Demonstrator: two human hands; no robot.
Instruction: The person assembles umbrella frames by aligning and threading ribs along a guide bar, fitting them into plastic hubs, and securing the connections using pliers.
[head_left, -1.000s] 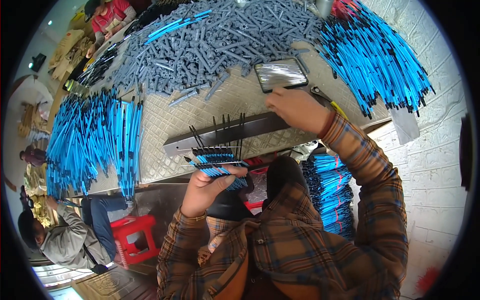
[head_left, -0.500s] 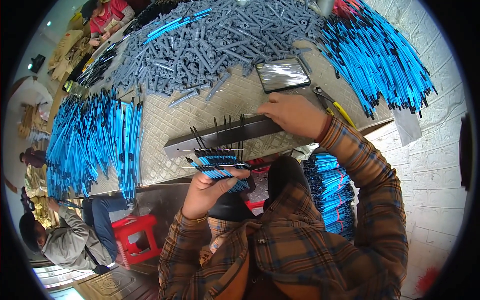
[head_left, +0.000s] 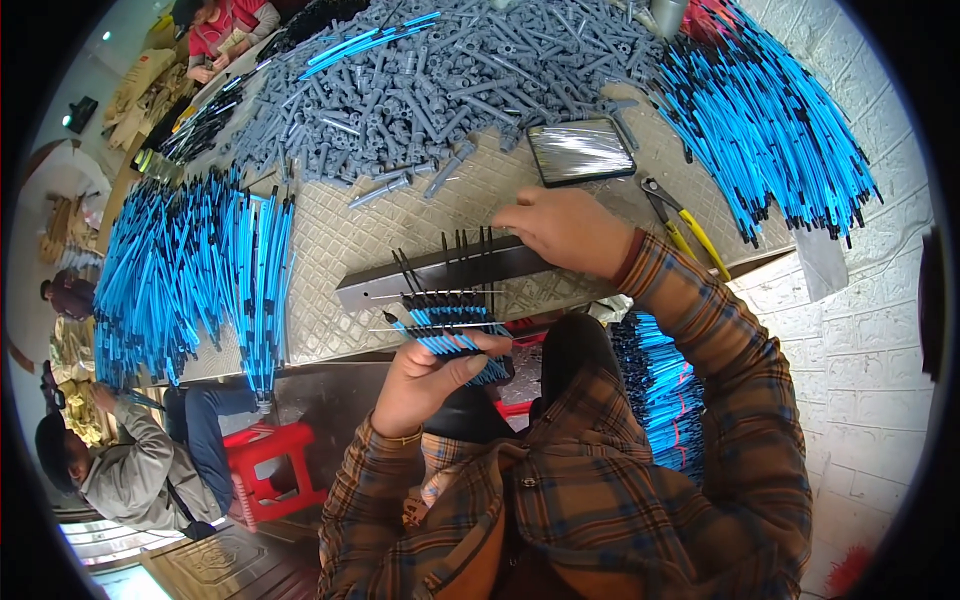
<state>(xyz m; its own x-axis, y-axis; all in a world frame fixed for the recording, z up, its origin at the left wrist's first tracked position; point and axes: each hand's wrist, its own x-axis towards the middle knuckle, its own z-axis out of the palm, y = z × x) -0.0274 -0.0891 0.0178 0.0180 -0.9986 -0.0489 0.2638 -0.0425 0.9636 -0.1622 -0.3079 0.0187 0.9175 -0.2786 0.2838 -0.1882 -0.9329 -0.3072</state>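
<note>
My left hand [head_left: 425, 380] is closed around a row of blue sticks with black ends [head_left: 447, 343]. Two thin metal wires [head_left: 432, 327] cross that row. Beyond it, a dark metal bar [head_left: 400, 287] lies along the table's near edge, with several thin black rods [head_left: 462, 245] standing up at it. My right hand [head_left: 570, 235] is above the bar's right part, close to the rods, thumb and fingers pinched together. Whatever lies between those fingertips is too small to make out. A black tray of shiny metal wires [head_left: 580, 150] sits beyond my right hand.
Grey plastic tubes [head_left: 420, 100] are heaped across the back. Blue stick piles lie left [head_left: 180, 280] and right [head_left: 775, 130]. Yellow-handled pliers [head_left: 688, 225] rest right of my right hand. Two people [head_left: 150, 470] [head_left: 225, 35] sit left, one near a red stool [head_left: 270, 475].
My right hand has shifted slightly left, closer to the upright black rods. The left hand keeps its hold on the blue sticks. The whole view has shifted a little.
</note>
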